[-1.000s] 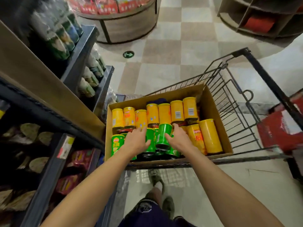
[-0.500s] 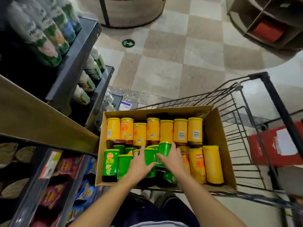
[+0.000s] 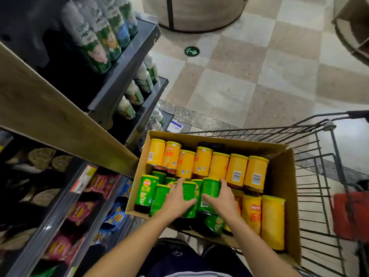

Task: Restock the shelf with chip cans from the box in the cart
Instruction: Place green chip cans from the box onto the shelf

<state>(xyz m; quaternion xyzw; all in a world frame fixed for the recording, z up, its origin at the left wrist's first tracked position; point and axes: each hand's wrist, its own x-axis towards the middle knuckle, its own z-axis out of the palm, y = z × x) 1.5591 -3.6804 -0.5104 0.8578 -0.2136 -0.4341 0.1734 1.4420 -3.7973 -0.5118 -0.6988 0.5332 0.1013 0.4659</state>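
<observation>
With the left hand [image 3: 177, 198] and right hand [image 3: 220, 198] each wrapped around a green can [image 3: 209, 189] in the box [image 3: 283, 176] in the cart [image 3: 319, 156], a firm mid-body grip and a straight lift should avoid toppling neighbours.

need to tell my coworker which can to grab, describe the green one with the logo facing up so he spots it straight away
Look in the cardboard box sitting in the wire shopping cart, at the cluster of green cans in its left half. The can stands at the far left of that cluster, against the box wall. Unlike its neighbours, neither hand touches it, and its red and yellow logo faces the camera.
</observation>
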